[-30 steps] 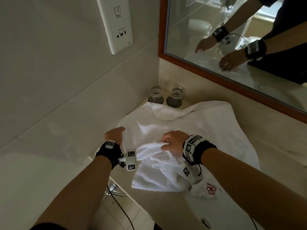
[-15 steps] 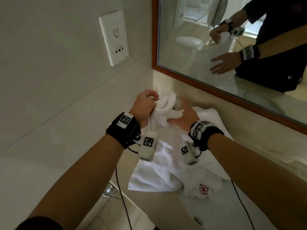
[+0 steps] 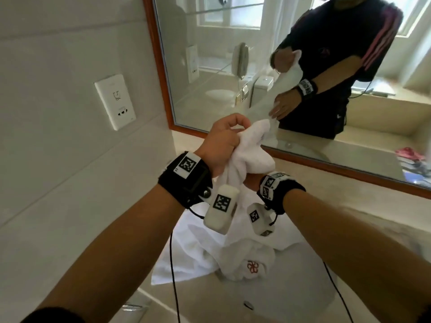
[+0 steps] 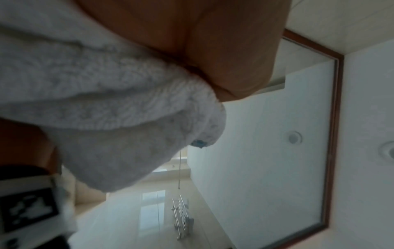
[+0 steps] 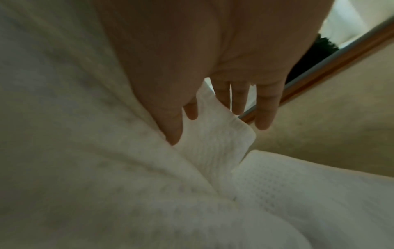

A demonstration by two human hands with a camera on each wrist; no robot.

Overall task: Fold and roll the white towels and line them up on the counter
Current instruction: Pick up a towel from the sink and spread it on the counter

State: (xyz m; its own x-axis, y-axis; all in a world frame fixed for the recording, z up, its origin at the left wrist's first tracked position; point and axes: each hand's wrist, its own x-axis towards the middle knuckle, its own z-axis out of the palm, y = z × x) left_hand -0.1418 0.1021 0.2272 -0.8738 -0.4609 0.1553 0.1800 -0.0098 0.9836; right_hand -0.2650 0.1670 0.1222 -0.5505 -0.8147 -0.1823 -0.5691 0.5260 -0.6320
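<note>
My left hand is raised in front of the mirror and grips the bunched top of a white towel, which hangs down to the counter. In the left wrist view the towel bulges out under my left hand. My right hand sits lower, mostly hidden behind the cloth. The right wrist view shows that hand with straight fingers lying along a waffle-weave edge of the towel. More white towelling lies crumpled on the counter, with a red flower logo on one piece.
A wood-framed mirror runs along the back of the beige counter. A white socket plate is on the left wall. Thin black cables hang from my wrist cameras. The counter's front edge is at the lower left.
The towel has come up off the counter. My left hand took hold of it and lifted it high; my right hand moved off the pile and now runs along the hanging cloth.
</note>
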